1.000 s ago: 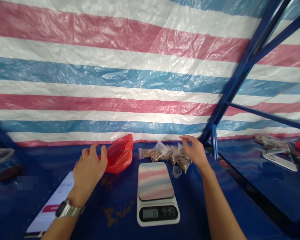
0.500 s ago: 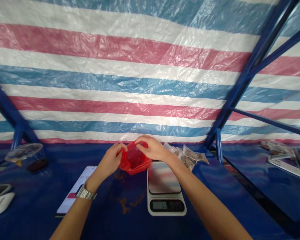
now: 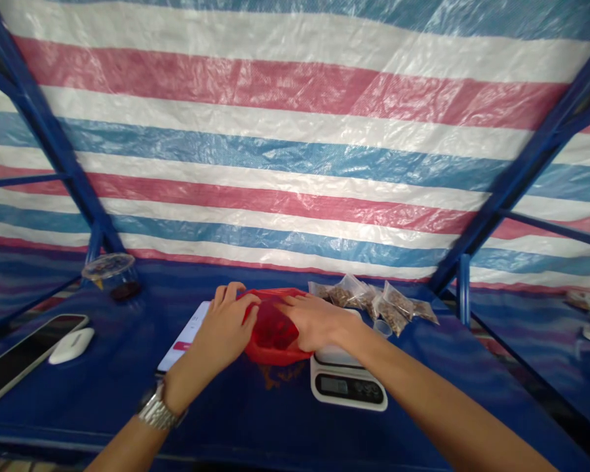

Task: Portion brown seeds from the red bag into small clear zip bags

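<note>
A red plastic bag sits with its mouth open towards me, left of a white kitchen scale. At the bag's left rim, my left hand has its fingers bent over the plastic. My right hand grips the right side of the mouth, with its fingertips reaching over the opening. Dark red shadow hides what lies inside the bag. The scale's plate is partly covered by my right hand and wrist. Brown crumbs are scattered on the blue table just in front of the bag.
Several small clear bags of brown bits lie behind the scale, beside a small clear cup. A lit phone is partly under my left arm. Farther left are a dark-screened phone, a white case and a clear tub.
My view has shifted, so the table's things appear farther right. Both hands have spread over the bag's mouth, and my right hand has come lower over the opening.
</note>
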Demonstrator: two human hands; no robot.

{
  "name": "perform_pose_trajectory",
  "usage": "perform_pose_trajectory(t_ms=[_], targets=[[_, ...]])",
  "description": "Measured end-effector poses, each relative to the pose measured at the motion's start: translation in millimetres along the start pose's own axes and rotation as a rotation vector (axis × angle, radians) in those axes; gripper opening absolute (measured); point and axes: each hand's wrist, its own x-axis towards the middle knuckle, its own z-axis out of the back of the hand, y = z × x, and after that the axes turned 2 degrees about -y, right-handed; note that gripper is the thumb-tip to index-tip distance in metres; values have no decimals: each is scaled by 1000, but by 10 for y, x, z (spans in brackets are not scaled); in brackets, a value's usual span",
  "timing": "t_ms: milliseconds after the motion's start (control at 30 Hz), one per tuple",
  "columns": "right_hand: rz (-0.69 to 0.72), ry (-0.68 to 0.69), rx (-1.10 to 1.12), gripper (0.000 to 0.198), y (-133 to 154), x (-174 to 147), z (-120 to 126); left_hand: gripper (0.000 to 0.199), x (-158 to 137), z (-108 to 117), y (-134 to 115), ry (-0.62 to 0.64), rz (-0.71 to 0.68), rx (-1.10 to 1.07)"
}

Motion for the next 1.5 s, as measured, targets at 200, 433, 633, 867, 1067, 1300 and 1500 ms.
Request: perform_pose_trajectory(t_ms=[200, 433, 633, 867, 1067, 1300, 1500], targets=[[-110, 24, 30, 86, -35, -61, -170, 39, -145, -165, -35, 186, -51, 124], [-142, -162, 636, 43, -408, -296, 65, 52, -105, -34, 170, 354, 38, -1], [-602, -627, 268, 31, -1095, -633, 381, 55, -77, 43, 99, 248, 58, -163], [-743, -623, 213, 17, -1398, -853, 329, 33, 166, 237, -47, -12, 29, -257], [-692, -588, 435, 30, -1183, -790, 499, 21, 739, 46, -501, -202, 18, -637], [-517, -727, 1050, 46, -728, -491, 585, 21, 1050, -479, -1002, -60, -11, -1148], [-507, -633, 1149, 50, -634, -311, 666, 24, 1023, -479, -956, -31, 10, -1284]])
